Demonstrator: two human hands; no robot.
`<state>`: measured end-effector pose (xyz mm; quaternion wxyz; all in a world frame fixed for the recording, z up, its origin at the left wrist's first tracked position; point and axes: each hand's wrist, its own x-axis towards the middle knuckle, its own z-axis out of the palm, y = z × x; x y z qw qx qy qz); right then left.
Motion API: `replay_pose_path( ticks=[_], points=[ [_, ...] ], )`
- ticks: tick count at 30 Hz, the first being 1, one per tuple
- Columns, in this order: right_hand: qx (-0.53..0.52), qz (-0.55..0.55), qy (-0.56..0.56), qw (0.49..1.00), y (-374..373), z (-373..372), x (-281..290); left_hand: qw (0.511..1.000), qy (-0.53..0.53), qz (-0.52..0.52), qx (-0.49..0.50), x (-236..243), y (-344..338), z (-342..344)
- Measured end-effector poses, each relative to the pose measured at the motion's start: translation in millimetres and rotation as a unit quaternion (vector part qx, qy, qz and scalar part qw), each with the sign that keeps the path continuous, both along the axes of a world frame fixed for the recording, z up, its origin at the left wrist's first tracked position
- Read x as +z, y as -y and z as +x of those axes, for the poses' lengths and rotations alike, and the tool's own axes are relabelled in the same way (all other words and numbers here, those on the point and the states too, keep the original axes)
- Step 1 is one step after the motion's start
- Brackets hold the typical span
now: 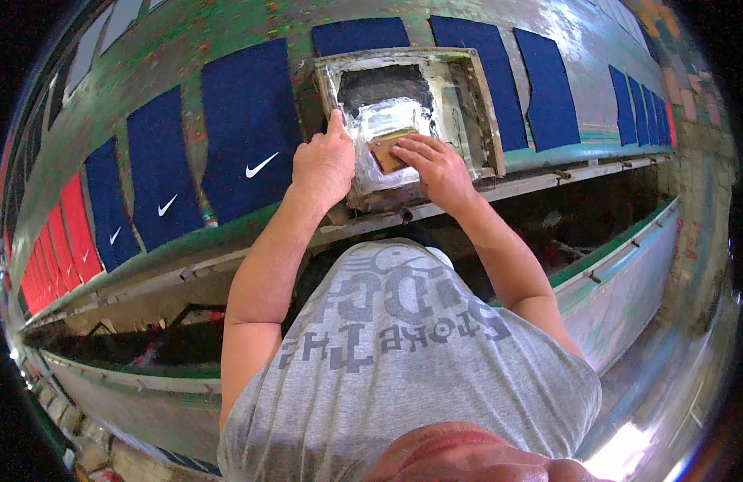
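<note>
A wooden-edged printing screen (489, 120) lies over one of the dark blue fabric pieces on the long table. My left hand (323, 165) is closed at the screen's left edge, its index finger stretched along the wood. Inside the screen, my right hand (439, 167) grips a small brown squeegee (385, 154), fingers over its top and the thumb hidden. White ink (383, 116) is smeared around the squeegee, with a dark patch (387, 84) beyond it. Just left of the screen, a blue fabric piece (247, 112) bears a white curved mark.
More blue pieces (158, 173) lie in a row both ways along the table (179, 64), with red pieces (54, 253) at the far left. A metal rail (548, 178) runs along the table's near edge. Behind me stands a second long table (628, 297).
</note>
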<state>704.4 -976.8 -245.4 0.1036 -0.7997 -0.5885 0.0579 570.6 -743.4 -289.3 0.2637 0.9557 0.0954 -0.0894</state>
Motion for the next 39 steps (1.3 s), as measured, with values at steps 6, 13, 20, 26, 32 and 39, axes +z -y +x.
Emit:
replay_pose_path(
  ticks=[6,13,20,26,32,39],
  points=[
    [0.029,-0.024,0.004,0.999,-15.0,18.0,6.1,0.999,0.012,0.038,0.038,-4.8,10.0,6.2],
    [0.039,-0.017,-0.034,0.999,-30.9,46.8,27.4,0.998,-0.024,0.046,0.032,9.3,13.1,13.2],
    [0.070,-0.017,-0.039,0.997,-27.1,45.2,17.3,0.997,-0.029,0.035,0.069,11.4,19.2,18.0],
    [0.080,-0.102,-0.091,0.987,-13.5,40.6,40.1,0.997,-0.055,0.044,0.039,13.3,17.4,20.9],
    [0.017,-0.055,-0.068,0.996,-45.4,73.4,21.1,0.997,-0.032,0.039,0.055,10.5,18.3,19.9],
    [0.076,-0.057,-0.079,0.992,-1.2,25.4,30.4,0.997,0.006,0.055,0.053,4.9,18.0,15.9]
  ],
)
